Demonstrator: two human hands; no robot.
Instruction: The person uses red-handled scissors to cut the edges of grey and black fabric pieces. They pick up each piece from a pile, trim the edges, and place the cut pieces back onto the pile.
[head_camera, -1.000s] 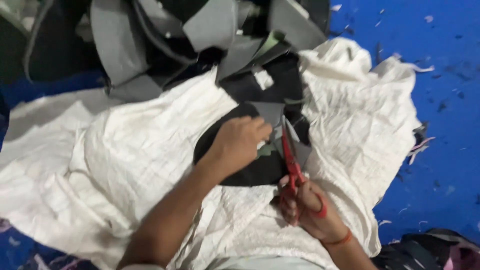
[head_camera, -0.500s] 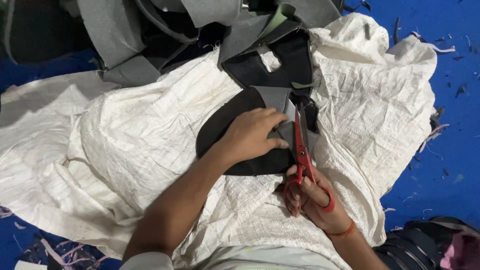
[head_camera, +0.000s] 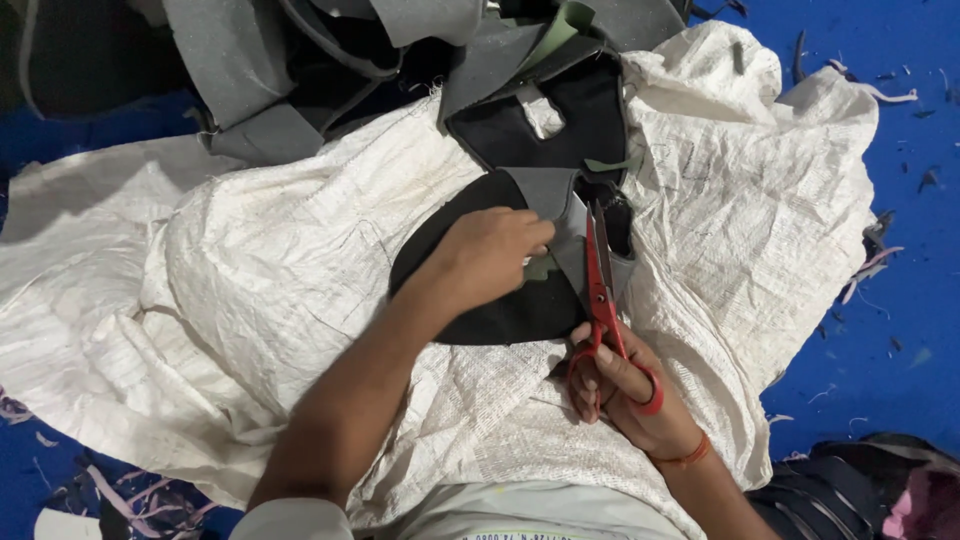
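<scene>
My left hand (head_camera: 487, 258) presses flat on one black cut-out piece (head_camera: 500, 300) lying mid-sack; my right hand (head_camera: 625, 395) grips one pair of red scissors (head_camera: 603, 300), blades nearly closed along the piece's grey right edge. The white woven sack (head_camera: 280, 280) spreads wide left; blue floor (head_camera: 900, 330) is open right. Grey offcuts (head_camera: 260, 60) are heaped above.

**What the view hides**

The left hand (head_camera: 487, 262) covers part of the black rounded fabric piece (head_camera: 500, 310). The red-handled scissors' (head_camera: 603, 300) blade tips blur against grey material. The pile of grey foam sheets (head_camera: 300, 90) runs off the top edge. The dark cloth bundle (head_camera: 870, 485) is cut off at the bottom right corner.
</scene>
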